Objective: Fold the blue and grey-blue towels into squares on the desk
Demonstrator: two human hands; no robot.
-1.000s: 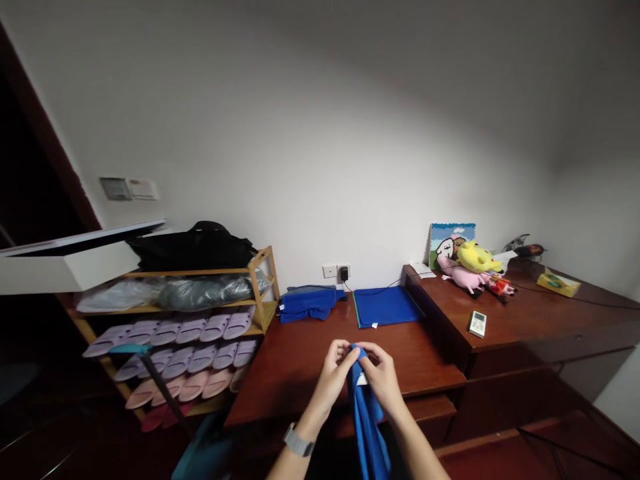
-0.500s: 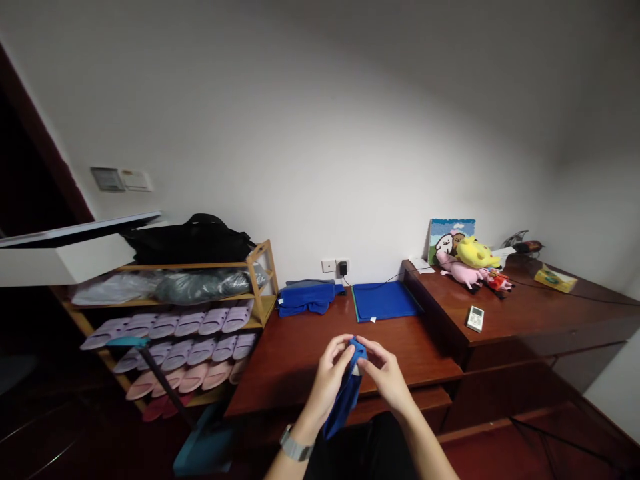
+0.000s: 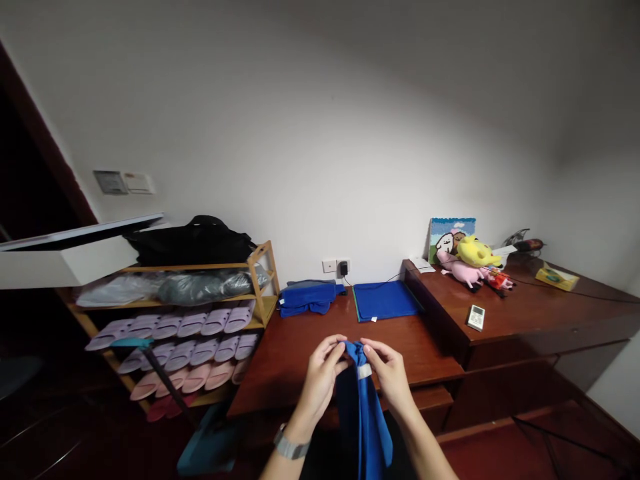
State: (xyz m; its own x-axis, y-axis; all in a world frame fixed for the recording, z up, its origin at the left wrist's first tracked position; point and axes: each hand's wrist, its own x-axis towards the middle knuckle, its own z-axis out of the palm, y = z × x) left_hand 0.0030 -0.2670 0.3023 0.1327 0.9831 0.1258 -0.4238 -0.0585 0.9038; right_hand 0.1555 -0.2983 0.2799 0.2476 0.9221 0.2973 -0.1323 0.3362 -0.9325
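Note:
A long piece of blue cloth with a white label hangs down from between my two hands, over the front edge of the brown desk. My left hand pinches its gathered upper end from the left, and a watch sits on that wrist. From the right, my right hand pinches the same bunched end between thumb and fingers. Farther back on the desk lie a folded blue cloth at the left and a flat blue square with a small white tag at the right.
Left of the desk stands a wooden rack with several slippers, wrapped bags and a black bag. On the higher cabinet at right are soft toys, a white remote and a yellow tissue pack. A black plug is in the wall.
My hands have moved slightly apart, spreading the gathered end between them. The cloth now hangs straighter and wider below, with its white label more exposed.

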